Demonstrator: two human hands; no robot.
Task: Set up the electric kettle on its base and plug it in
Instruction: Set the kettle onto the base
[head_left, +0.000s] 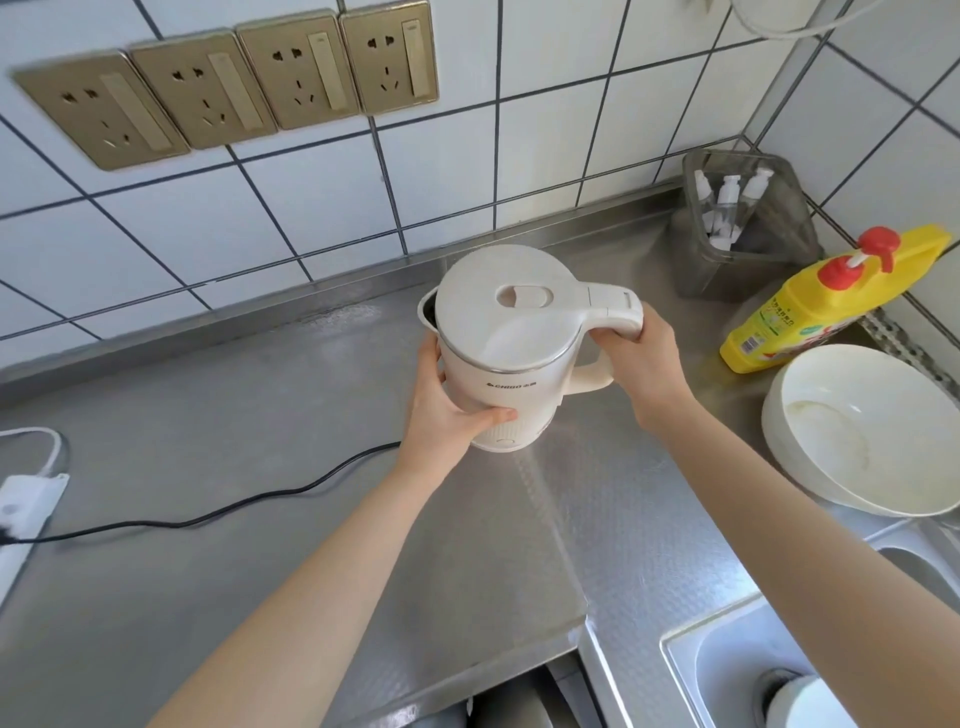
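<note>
A white electric kettle (511, 343) with its lid closed stands upright on the steel counter (260, 519). My left hand (447, 410) wraps around the kettle's lower body from the left. My right hand (641, 358) grips the handle on the right. A black cord (249, 501) runs from behind my left hand across the counter to a white power strip (23, 512) at the left edge. The kettle's base is hidden under the kettle and my left hand. Several gold wall sockets (291, 73) sit on the tiled wall above.
A white bowl (862, 431) lies at the right, beside a yellow detergent bottle (826, 306) with a red cap. A clear container (748, 218) with small spray bottles stands in the back corner. A sink (753, 670) opens at the lower right.
</note>
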